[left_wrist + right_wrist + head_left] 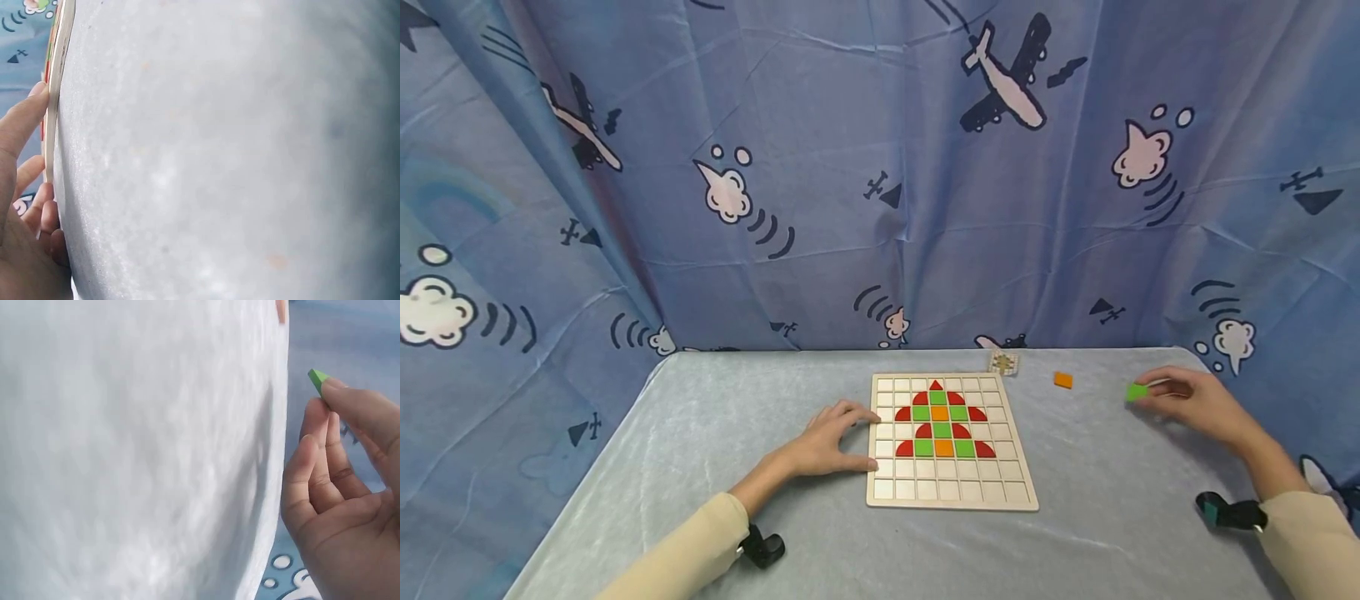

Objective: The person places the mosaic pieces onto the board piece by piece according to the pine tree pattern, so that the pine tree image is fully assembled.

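Observation:
In the head view a wooden grid board lies flat on the table. Red quarter-round pieces, green squares, two orange squares and a red triangle form a tree shape on it. My left hand is at the board's left edge, thumb and fingertips touching the rim, as the left wrist view also shows along the board's side. Off to the right, my right hand pinches a green square piece between thumb and finger, raised off the cloth; part of the piece shows in the right wrist view.
A loose orange square lies right of the board. Behind the board's far right corner is a small patterned tile. Pale cloth covers the table, and a blue curtain hangs at its back and sides.

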The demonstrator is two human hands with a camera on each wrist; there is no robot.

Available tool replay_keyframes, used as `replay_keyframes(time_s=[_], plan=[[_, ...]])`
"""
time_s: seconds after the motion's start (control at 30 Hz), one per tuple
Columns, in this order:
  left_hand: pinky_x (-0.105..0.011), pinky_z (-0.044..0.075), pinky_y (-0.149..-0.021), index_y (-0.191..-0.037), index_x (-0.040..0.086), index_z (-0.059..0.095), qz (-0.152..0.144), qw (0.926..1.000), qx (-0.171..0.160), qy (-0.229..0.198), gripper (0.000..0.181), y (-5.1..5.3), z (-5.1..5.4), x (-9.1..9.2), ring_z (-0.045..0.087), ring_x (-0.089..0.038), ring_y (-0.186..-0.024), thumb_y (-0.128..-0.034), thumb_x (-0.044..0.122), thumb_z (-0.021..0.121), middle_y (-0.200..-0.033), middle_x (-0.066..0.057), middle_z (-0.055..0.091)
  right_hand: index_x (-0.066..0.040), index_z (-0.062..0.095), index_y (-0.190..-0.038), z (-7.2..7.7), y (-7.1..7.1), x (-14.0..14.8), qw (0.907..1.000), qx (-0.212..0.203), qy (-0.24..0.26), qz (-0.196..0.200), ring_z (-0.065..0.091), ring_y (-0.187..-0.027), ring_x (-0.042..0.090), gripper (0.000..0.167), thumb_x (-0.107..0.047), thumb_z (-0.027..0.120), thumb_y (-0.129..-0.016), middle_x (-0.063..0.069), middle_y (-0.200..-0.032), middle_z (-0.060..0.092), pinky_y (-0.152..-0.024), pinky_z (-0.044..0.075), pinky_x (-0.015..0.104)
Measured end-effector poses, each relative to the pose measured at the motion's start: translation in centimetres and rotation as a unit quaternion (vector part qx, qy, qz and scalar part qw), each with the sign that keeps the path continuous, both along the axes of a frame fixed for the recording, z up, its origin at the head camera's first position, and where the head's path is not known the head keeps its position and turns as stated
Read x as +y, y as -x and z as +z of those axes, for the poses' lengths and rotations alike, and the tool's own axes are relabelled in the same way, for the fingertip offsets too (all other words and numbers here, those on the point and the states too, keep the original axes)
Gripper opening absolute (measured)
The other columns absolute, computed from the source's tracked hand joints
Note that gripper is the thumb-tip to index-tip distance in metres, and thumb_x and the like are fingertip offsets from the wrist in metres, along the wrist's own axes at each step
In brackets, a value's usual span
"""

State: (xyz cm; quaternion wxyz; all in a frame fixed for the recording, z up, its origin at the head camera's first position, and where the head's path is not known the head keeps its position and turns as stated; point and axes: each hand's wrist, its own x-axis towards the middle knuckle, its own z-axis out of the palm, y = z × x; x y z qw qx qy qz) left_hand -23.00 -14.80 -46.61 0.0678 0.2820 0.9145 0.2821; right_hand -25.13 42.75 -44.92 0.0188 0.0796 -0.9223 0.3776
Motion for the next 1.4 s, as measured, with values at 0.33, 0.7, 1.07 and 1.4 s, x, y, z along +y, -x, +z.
replay_keyframes(time_s=[0.33, 0.7, 1.07, 1.4], plan=[[-0.051, 0.033, -0.107, -0.138, 0.028, 0.054, 0.0, 1.0, 0.0, -0.001, 0.067, 0.0, -0.3, 0.0, 0.043, -0.021, -0.127, -0.0796, 0.051, 0.078, -0.139, 0.001, 0.049, -0.001, 0.061, -0.125, 1.5, -1.5, -4.6, 0.999, -0.027, 0.03, 0.018, 0.061, -0.088, -0.009, 0.044, -0.027, 0.071, -0.091, -0.023, -0.103, 0.064, -0.07, 0.055, 0.028], [-0.051, 0.034, -0.106, -0.138, 0.03, 0.053, 0.001, 1.0, -0.002, 0.001, 0.067, 0.0, -0.1, -0.1, 0.043, -0.021, -0.127, -0.0797, 0.052, 0.077, -0.141, 0.001, 0.048, -0.007, 0.062, -0.125, 2.0, -2.4, -10.4, 0.9948, -0.067, 0.048, 0.059, 0.063, -0.09, -0.001, 0.042, -0.03, 0.071, -0.091, 0.014, -0.119, 0.066, -0.074, 0.056, 0.032], [-0.051, 0.033, -0.107, -0.138, 0.029, 0.053, -0.001, 1.0, -0.002, 0.002, 0.067, 0.0, -0.2, 0.0, 0.043, -0.021, -0.127, -0.0801, 0.052, 0.077, -0.141, 0.001, 0.048, -0.003, 0.068, -0.112, 1.5, -3.1, -15.2, 0.9809, -0.092, 0.096, 0.142, 0.069, -0.084, 0.013, 0.031, -0.023, 0.073, -0.09, 0.015, -0.099, 0.073, -0.074, 0.057, 0.029], [-0.053, 0.033, -0.108, -0.138, 0.029, 0.054, -0.002, 1.0, -0.006, 0.002, 0.067, 0.0, 0.0, 0.0, 0.043, -0.023, -0.129, -0.0801, 0.051, 0.078, -0.14, 0.0, 0.048, 0.001, 0.068, -0.103, 0.8, -4.0, -19.7, 0.9652, -0.095, 0.127, 0.208, 0.068, -0.075, 0.015, 0.024, -0.015, 0.074, -0.088, 0.016, -0.09, 0.073, -0.065, 0.057, 0.03]])
